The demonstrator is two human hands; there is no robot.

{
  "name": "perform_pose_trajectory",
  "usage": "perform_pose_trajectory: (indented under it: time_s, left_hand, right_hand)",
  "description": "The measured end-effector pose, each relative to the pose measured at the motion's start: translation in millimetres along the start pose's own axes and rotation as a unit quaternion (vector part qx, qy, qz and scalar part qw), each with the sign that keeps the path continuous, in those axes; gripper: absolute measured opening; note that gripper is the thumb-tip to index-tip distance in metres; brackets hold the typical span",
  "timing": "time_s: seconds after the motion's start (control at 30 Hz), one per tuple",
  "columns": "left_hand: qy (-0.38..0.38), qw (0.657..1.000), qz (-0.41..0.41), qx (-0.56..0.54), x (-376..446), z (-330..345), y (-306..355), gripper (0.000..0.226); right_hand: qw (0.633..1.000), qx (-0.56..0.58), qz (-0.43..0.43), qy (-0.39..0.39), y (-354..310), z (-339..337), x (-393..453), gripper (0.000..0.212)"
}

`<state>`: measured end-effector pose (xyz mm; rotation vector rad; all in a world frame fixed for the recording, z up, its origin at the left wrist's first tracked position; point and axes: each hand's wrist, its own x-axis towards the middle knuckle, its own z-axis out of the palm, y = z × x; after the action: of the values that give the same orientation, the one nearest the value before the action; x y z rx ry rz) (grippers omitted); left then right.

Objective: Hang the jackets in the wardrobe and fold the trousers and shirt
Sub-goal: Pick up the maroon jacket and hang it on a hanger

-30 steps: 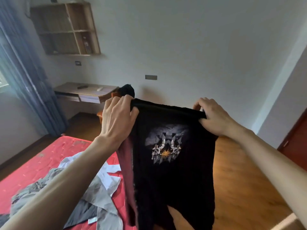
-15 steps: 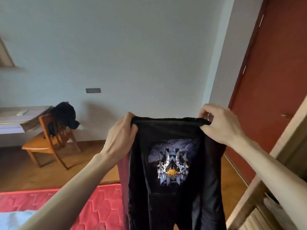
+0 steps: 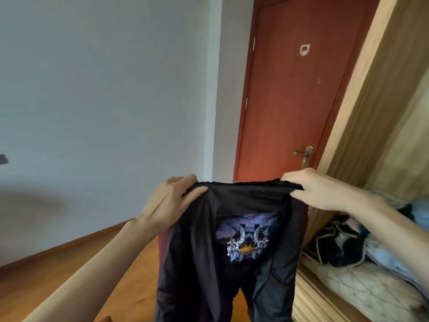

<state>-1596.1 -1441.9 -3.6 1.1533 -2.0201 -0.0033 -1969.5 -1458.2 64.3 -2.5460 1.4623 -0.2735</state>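
While my left hand (image 3: pixel 173 201) and right hand (image 3: pixel 325 191) each pinch the top edge of the black jacket (image 3: pixel 232 252), fingers curled over the fabric, it hangs straight down between them, long axis vertical. I judge the wardrobe (image 3: pixel 371 112) nearest my right hand, just beside it.

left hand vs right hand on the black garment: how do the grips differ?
The left hand shows its back to the camera, fingers pointing up and to the right over the top edge of the black garment; the right hand lies nearly level, fingers pointing left. The right hand sits slightly higher, in front of the wardrobe; the left hand is before the wall. Both pinch that top edge, holding it up.
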Motion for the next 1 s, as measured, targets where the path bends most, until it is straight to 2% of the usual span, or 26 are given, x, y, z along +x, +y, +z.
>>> perform_pose_trajectory:
  time_s: [0.17,0.37,0.47,0.53,0.57,0.63,0.77,0.9,1.0]
  left_hand:
    - [0.041,0.997,0.055,-0.024,47.5,52.4,6.7,0.048]
    - [0.109,0.987,0.094,-0.079,101.1,104.0,44.3,0.038]
    - [0.120,0.982,0.110,-0.097,124.5,124.8,66.4,0.037]
    - [0.120,0.981,0.107,-0.107,138.5,137.7,79.5,0.035]
    - [0.117,0.981,0.103,-0.113,144.5,144.1,85.7,0.035]
    - [0.111,0.981,0.099,-0.127,153.9,156.0,98.1,0.036]
    - [0.077,0.980,0.099,-0.153,170.7,180.2,130.1,0.045]
    - [0.053,0.974,0.094,-0.199,190.9,201.6,169.5,0.035]
    - [0.048,0.964,0.095,-0.245,205.5,215.1,200.2,0.028]
  right_hand:
    - [0.995,0.081,0.060,-0.006,33.2,-4.2,-31.2,0.037]
    - [0.986,0.072,0.093,0.122,73.6,-1.5,-67.7,0.035]
    - [0.975,0.083,0.115,0.169,99.1,-0.5,-85.4,0.024]
    - [0.963,0.154,0.130,0.180,115.3,-1.5,-98.9,0.008]
    - [0.953,0.200,0.134,0.185,122.1,-2.5,-106.3,0.007]
    - [0.935,0.253,0.132,0.209,133.6,-3.5,-122.7,0.022]
    - [0.920,0.236,0.128,0.285,152.2,-12.7,-156.5,0.038]
    - [0.902,0.222,0.136,0.343,165.0,-31.9,-184.7,0.024]
    - [0.881,0.212,0.133,0.401,175.5,-48.1,-203.6,0.036]
